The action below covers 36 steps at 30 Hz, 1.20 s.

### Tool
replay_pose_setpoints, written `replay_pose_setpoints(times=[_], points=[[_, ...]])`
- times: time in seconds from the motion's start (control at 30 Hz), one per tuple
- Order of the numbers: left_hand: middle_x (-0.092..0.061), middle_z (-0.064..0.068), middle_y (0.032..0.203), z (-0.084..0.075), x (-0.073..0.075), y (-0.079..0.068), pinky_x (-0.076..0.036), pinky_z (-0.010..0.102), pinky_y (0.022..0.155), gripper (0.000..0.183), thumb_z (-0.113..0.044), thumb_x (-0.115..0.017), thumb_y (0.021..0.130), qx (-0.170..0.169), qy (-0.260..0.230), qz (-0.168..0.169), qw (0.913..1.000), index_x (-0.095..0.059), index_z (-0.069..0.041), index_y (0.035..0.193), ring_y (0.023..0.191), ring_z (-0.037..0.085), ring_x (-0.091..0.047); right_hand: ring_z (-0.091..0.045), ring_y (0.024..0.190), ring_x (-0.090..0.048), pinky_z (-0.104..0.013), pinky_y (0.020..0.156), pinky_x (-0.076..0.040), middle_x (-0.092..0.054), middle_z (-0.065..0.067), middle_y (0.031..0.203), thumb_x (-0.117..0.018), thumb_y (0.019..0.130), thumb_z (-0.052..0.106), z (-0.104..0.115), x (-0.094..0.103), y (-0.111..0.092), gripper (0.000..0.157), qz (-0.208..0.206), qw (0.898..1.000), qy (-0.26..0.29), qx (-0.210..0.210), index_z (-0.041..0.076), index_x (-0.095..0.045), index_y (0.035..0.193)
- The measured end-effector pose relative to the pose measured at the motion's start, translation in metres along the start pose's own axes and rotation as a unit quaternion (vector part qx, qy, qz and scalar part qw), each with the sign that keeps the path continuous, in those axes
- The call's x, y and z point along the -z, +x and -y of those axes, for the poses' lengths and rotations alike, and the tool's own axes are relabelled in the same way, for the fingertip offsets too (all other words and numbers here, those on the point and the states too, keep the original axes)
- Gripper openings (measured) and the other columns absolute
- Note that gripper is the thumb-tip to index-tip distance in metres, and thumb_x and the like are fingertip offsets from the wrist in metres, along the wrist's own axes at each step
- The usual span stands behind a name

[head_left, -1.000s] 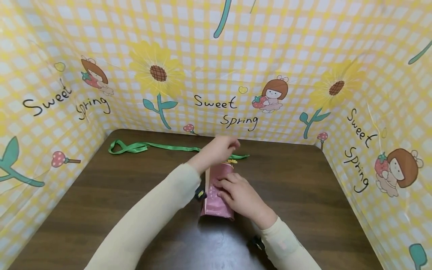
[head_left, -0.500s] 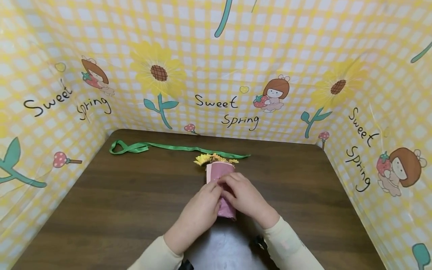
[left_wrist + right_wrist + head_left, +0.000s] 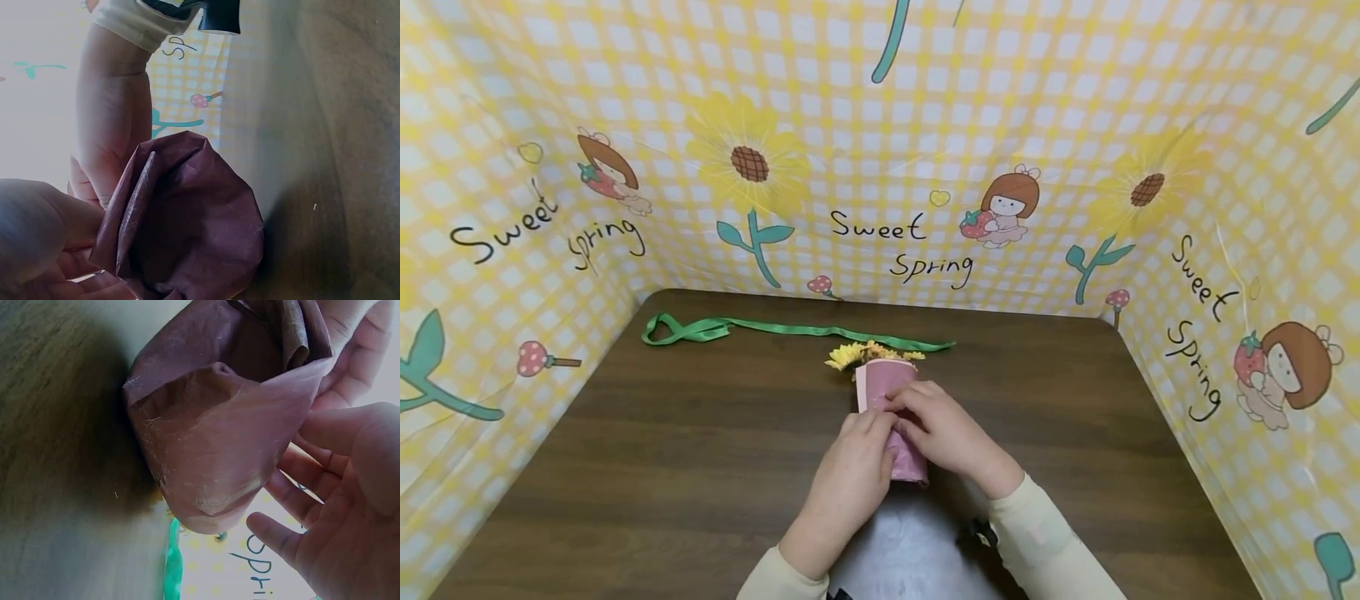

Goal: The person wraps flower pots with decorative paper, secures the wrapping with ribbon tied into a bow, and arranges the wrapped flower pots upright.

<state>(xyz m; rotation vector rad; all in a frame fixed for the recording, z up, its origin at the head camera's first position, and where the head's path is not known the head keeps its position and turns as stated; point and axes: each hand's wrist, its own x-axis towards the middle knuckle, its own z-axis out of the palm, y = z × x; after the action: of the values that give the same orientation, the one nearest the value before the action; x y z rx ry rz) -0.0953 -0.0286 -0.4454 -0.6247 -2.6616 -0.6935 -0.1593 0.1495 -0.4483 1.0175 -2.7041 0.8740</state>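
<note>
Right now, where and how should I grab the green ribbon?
Probably pinch the green ribbon by its looped left end, from above with the left hand once free: it lies clear of the yellow flowers, and the loop offers more to catch.

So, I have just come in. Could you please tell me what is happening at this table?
A person's left hand and right hand are close together, holding a roll of pink paper on the table. Yellow flowers show at its far end, and the wrist views show its near end open. A green ribbon lies loose beyond the flowers, and neither hand is holding it.
</note>
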Motion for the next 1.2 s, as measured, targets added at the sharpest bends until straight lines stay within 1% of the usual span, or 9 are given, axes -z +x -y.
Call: replay_pose_setpoints(times=[0.2,0.37,0.43,0.53,0.63,0.7,0.83,1.0,1.2], points=[[-0.063,0.012,0.133,-0.001,0.001,0.002,-0.057,0.041,0.091,0.041,-0.011,-0.078,0.087,-0.008,0.035,0.022,0.9991,-0.067,-0.004,0.127,0.118,0.032,-0.058,-0.025,0.122,-0.061,-0.048,0.11,-0.044,-0.07,-0.005,0.123,-0.069,0.094,0.004,-0.005,0.01,0.006,0.021,0.024,0.999,0.028,0.024,0.011,-0.074,0.113],[-0.063,0.009,0.119,-0.005,0.0,0.005,-0.059,0.039,0.079,0.024,-0.013,-0.071,0.094,-0.014,0.062,0.022,0.9977,-0.074,-0.006,0.116,0.107,0.029,-0.057,-0.018,0.117,-0.063,-0.043,0.107,-0.048,-0.071,0.001,0.119,-0.07,0.095,0.005,-0.013,0.026,0.019,0.026,0.095,0.994,0.043,0.019,0.013,-0.074,0.119],[-0.063,0.008,0.113,-0.006,0.0,0.005,-0.059,0.038,0.075,0.019,-0.012,-0.068,0.096,-0.015,0.071,0.02,0.9972,-0.076,-0.006,0.112,0.103,0.028,-0.057,-0.015,0.113,-0.064,-0.039,0.1,-0.052,-0.071,0.002,0.117,-0.07,0.096,0.009,-0.019,0.034,0.026,0.025,0.12,0.991,0.052,0.006,0.014,-0.074,0.119],[-0.061,0.007,0.108,-0.007,0.001,0.006,-0.058,0.037,0.071,0.017,-0.01,-0.067,0.096,-0.015,0.078,0.019,0.9966,-0.076,-0.007,0.111,0.098,0.027,-0.056,-0.015,0.106,-0.066,-0.037,0.094,-0.054,-0.072,0.0,0.113,-0.071,0.095,0.011,-0.038,0.045,0.039,0.021,0.117,0.991,0.052,-0.027,0.013,-0.075,0.116],[-0.06,0.007,0.105,-0.008,0.002,0.006,-0.057,0.038,0.068,0.017,-0.01,-0.066,0.097,-0.013,0.079,0.023,0.9966,-0.076,-0.008,0.11,0.096,0.027,-0.055,-0.02,0.102,-0.067,-0.04,0.09,-0.055,-0.073,-0.005,0.11,-0.07,0.095,0.009,-0.068,0.054,0.053,0.02,0.077,0.993,0.008,-0.093,0.008,-0.075,0.114],[-0.06,0.006,0.105,-0.008,0.002,0.007,-0.057,0.038,0.066,0.017,-0.01,-0.065,0.096,-0.012,0.079,0.026,0.9964,-0.077,-0.008,0.109,0.095,0.026,-0.054,-0.024,0.103,-0.067,-0.044,0.091,-0.055,-0.072,-0.009,0.113,-0.069,0.094,0.008,-0.09,0.057,0.06,0.024,0.06,0.986,-0.032,-0.15,0.006,-0.073,0.118],[-0.06,0.006,0.104,-0.007,0.004,0.007,-0.056,0.038,0.063,0.019,-0.009,-0.065,0.095,-0.009,0.085,0.034,0.9958,-0.077,-0.008,0.11,0.094,0.026,-0.054,-0.033,0.118,-0.062,-0.051,0.098,-0.051,-0.066,-0.015,0.129,-0.067,0.096,0.01,-0.124,0.051,0.073,0.036,0.095,0.966,-0.096,-0.222,0.004,-0.066,0.132],[-0.059,0.005,0.102,-0.006,0.003,0.008,-0.056,0.037,0.062,0.019,-0.008,-0.067,0.093,-0.008,0.087,0.035,0.9955,-0.078,-0.01,0.109,0.093,0.025,-0.055,-0.036,0.125,-0.06,-0.053,0.103,-0.049,-0.064,-0.016,0.135,-0.071,0.095,0.009,-0.143,0.036,0.078,0.039,0.136,0.952,-0.14,-0.236,0.004,-0.065,0.133],[-0.058,0.005,0.101,-0.008,0.004,0.008,-0.055,0.035,0.06,0.019,-0.009,-0.067,0.093,-0.004,0.091,0.034,0.9952,-0.078,-0.01,0.109,0.092,0.024,-0.054,-0.028,0.099,-0.068,-0.048,0.085,-0.056,-0.073,-0.01,0.11,-0.07,0.095,0.01,-0.152,0.025,0.08,0.01,0.109,0.953,-0.166,-0.227,0.01,-0.074,0.105]])
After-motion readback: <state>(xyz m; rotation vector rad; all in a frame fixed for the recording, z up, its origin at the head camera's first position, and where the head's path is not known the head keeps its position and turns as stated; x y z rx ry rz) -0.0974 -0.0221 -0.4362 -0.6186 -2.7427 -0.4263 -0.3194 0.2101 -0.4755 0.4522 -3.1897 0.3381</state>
